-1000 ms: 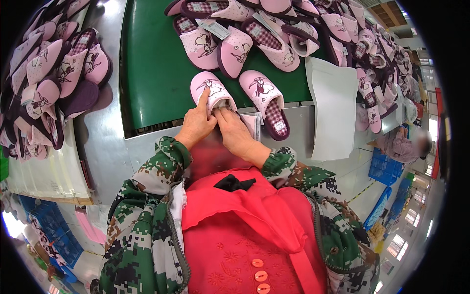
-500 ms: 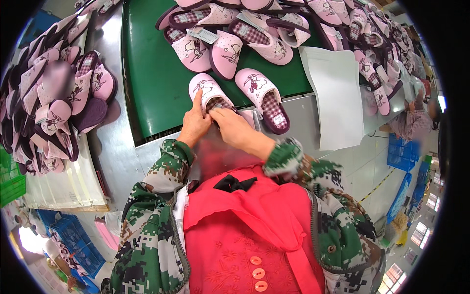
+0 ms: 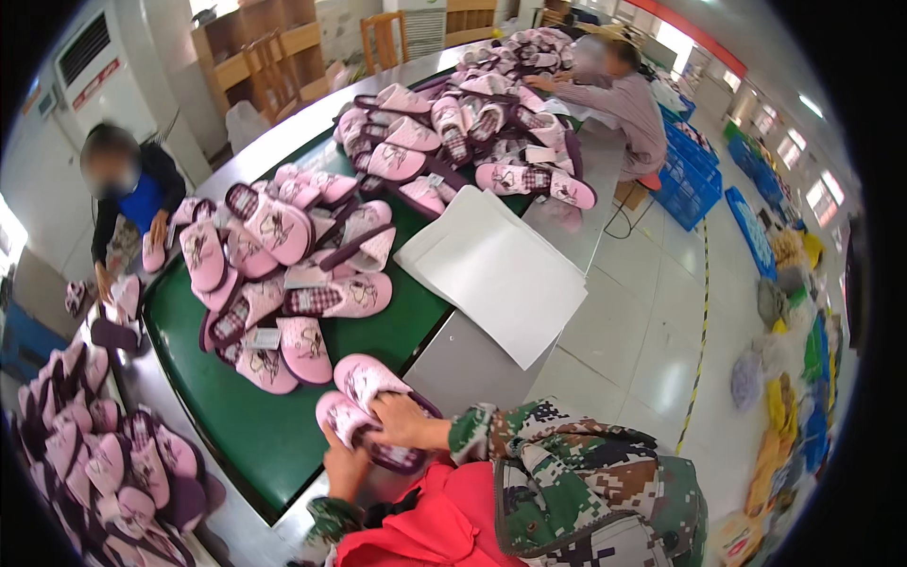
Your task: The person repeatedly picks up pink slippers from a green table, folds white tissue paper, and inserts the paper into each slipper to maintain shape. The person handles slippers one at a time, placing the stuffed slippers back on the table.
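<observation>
Two pink slippers with dark plum soles and checked insoles lie side by side at the near edge of the green table top. My left hand (image 3: 346,465) is closed on the near side of the left slipper (image 3: 338,412), thumb along its upper. Across its opening reaches my right hand (image 3: 408,421), fingers curled over the inner edge and partly hidden. The right slipper (image 3: 364,377) rests close against it, its heel end partly behind my right hand. Just beyond lies a heap of matching slippers (image 3: 268,231), some with white tags.
White sheets (image 3: 501,269) overlap the green table (image 3: 175,326) and its metal edge. More slippers pile at the left (image 3: 104,454) and far end (image 3: 453,128). One person sits at left, another at the far right beside blue crates (image 3: 688,180).
My view has swung up and right, bringing the far table and two people into sight. The two slippers, apart before, now lie together. My hands stay at the left slipper.
</observation>
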`<state>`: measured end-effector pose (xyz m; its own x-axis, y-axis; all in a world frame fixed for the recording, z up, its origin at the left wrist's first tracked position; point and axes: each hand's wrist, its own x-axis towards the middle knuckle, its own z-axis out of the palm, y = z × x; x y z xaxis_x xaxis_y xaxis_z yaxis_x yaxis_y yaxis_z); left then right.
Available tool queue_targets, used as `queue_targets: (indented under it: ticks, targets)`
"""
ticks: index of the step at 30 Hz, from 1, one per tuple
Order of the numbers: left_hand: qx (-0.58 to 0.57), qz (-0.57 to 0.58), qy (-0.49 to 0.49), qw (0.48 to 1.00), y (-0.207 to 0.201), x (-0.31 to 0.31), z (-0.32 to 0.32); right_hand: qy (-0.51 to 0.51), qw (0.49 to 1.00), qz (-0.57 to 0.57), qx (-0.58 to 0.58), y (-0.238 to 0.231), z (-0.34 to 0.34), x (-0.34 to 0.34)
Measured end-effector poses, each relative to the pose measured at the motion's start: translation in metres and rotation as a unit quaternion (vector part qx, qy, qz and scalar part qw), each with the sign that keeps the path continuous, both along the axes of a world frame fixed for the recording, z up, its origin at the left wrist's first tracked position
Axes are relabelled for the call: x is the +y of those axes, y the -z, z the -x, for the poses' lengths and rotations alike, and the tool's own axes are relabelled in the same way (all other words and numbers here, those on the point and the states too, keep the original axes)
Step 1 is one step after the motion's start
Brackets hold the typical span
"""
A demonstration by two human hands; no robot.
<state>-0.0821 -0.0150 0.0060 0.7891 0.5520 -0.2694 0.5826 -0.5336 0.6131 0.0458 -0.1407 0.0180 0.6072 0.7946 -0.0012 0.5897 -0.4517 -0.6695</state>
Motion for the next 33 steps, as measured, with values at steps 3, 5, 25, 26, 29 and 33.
queue_targets:
  ticks: [3, 5, 25, 26, 29, 33]
  targets:
    - [-0.106, 0.079, 0.007, 0.991, -0.005, -0.032, 0.02, 0.0, 0.997, 0.026, -0.07, 0.013, 0.012, -0.025]
    - [-0.048, 0.214, -0.018, 0.975, 0.005, -0.038, 0.031, -0.015, 0.995, 0.035, -0.09, 0.035, 0.006, -0.032]
    - [-0.157, 0.315, -0.222, 0.909, 0.021, -0.034, 0.037, 0.321, 0.833, -0.349, -0.285, -0.21, -0.401, -0.135]
    - [-0.151, 0.312, -0.219, 0.912, 0.018, -0.037, 0.033, 0.286, 0.876, -0.28, -0.27, -0.191, -0.399, -0.131]
    - [-0.159, 0.262, -0.206, 0.93, 0.036, -0.034, 0.037, 0.167, 0.961, -0.179, -0.126, -0.109, -0.35, -0.083]
    - [-0.141, 0.255, -0.181, 0.939, 0.024, -0.035, 0.021, 0.032, 0.999, -0.014, -0.026, -0.043, -0.289, -0.067]
